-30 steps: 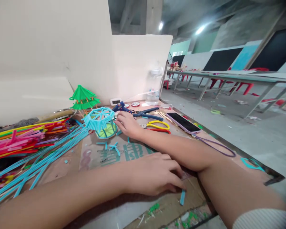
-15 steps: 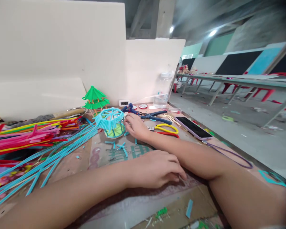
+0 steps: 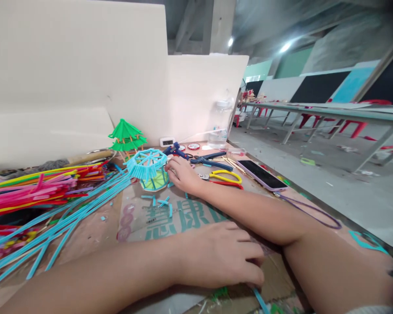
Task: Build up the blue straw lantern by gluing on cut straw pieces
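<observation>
Blue and yellow-green, a small pavilion model (image 3: 147,168) of pipe cleaners stands at the middle of the table. Curled fingers of my right hand (image 3: 183,175) close against its right edge; the fingertips are partly hidden there. Nearer to me, my left hand (image 3: 224,255) is palm down in front of my right forearm, its fingers bent. From under those fingertips a short blue pipe cleaner piece (image 3: 261,302) sticks out, its upper end covered. Several cut blue bits (image 3: 163,202) lie on a printed plastic sheet (image 3: 127,218) below the model.
Long blue pipe cleaners (image 3: 65,222) and a colourful bundle (image 3: 36,187) fill the left side. Behind are a green tiered tree (image 3: 127,135), a timer (image 3: 167,141) and a glue gun (image 3: 177,150). Pliers (image 3: 227,176), a phone (image 3: 262,174) and a clear bottle (image 3: 220,124) are rightward.
My left hand has moved slightly right and toward me, onto the blue piece on the cardboard, which now slants the other way. My right hand stays at the model; the view shifts slightly.
</observation>
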A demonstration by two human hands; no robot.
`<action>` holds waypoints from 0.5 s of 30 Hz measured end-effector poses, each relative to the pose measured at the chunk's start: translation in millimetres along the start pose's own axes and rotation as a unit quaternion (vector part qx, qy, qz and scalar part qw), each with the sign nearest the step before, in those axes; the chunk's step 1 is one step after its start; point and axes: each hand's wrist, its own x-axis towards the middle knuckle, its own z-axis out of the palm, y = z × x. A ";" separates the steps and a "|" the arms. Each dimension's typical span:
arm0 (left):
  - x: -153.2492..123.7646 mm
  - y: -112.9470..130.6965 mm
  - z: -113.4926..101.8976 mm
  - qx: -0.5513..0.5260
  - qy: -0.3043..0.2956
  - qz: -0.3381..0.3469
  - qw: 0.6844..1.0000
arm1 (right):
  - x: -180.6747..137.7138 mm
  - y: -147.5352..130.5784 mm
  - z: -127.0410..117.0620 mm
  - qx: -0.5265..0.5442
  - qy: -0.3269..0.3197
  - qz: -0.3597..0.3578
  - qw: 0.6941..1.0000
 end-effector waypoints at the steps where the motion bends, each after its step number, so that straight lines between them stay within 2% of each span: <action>1: 0.4 2.1 -1.1 0.015 -0.003 0.004 1.000 | -0.1 0.0 0.1 0.002 0.000 0.000 1.000; 4: 1.8 7.2 -3.0 0.052 -0.004 0.013 0.999 | -0.2 -0.5 -0.2 0.007 0.001 0.001 1.000; 6: 1.8 6.3 -4.6 0.061 0.007 -0.006 0.998 | 0.0 -0.7 -0.9 0.012 0.005 0.006 1.000; 11: -14.3 -13.6 -16.2 0.090 0.013 -0.142 0.986 | 1.1 2.7 -2.0 0.026 0.020 0.016 0.999; 15: -54.6 -28.6 -23.3 0.131 0.015 -0.281 0.951 | 2.1 3.4 -1.0 0.035 0.021 0.011 0.999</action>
